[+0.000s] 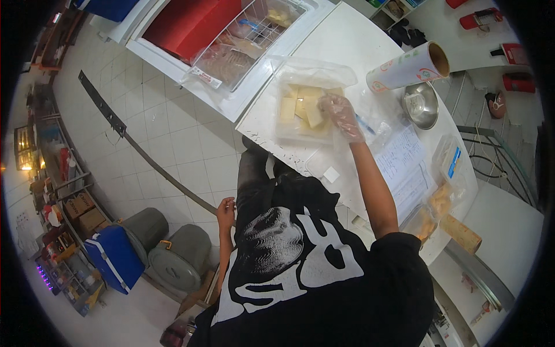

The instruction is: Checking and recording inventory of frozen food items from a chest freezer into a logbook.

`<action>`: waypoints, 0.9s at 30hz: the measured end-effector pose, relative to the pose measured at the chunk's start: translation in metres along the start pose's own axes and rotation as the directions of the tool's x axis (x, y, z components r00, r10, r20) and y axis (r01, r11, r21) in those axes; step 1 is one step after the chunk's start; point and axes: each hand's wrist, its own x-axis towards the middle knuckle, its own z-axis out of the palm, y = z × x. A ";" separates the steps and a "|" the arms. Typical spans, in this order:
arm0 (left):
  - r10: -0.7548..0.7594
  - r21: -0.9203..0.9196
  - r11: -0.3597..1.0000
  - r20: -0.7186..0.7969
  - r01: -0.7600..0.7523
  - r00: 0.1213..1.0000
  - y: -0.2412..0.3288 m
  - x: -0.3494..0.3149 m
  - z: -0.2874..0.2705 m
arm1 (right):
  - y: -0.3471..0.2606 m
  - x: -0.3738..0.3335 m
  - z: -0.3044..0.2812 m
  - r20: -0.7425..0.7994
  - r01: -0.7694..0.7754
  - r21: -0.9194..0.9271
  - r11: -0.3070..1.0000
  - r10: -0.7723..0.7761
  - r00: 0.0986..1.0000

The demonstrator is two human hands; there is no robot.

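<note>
My right hand point(342, 117), in a clear plastic glove, grips the edge of a pale yellow slab point(314, 111) inside a clear plastic container point(284, 132). Several more pale yellow slabs point(287, 109) lie flat in that container; whether they are cheese I cannot tell. A loose clear plastic sheet point(324, 68) rises at the container's far side. My left hand point(226, 210) is bare and hangs low by my side with loosely bent fingers; nothing shows in it. It is next to a long dark pole point(173, 178), and contact between them is unclear.
A large roll point(399, 70) and a metal bowl point(420, 106) stand right of the container on the white table point(347, 34). Written papers point(403, 159) lie nearer. An open chest freezer point(231, 104) with a wire basket adjoins the table's left. Lidded grey bins point(180, 260) stand lower left.
</note>
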 end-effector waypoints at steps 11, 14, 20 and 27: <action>-0.130 -0.062 0.990 0.007 0.130 0.992 0.000 0.009 -0.004 | -0.014 -0.018 0.047 0.256 0.286 -0.868 0.406 -0.128 0.958; -0.129 -0.086 0.988 0.008 0.129 0.992 -0.006 0.008 -0.004 | 0.000 -0.025 0.053 0.313 0.309 -0.854 0.419 -0.062 0.948; -0.113 0.007 0.994 0.033 0.113 0.993 -0.004 -0.001 -0.001 | 0.005 -0.012 0.052 0.459 0.482 -0.832 0.275 -0.147 0.876; -0.149 -0.042 0.988 -0.023 0.148 0.989 -0.018 -0.013 0.001 | 0.004 -0.020 -0.009 0.051 0.352 0.419 0.837 -0.409 0.911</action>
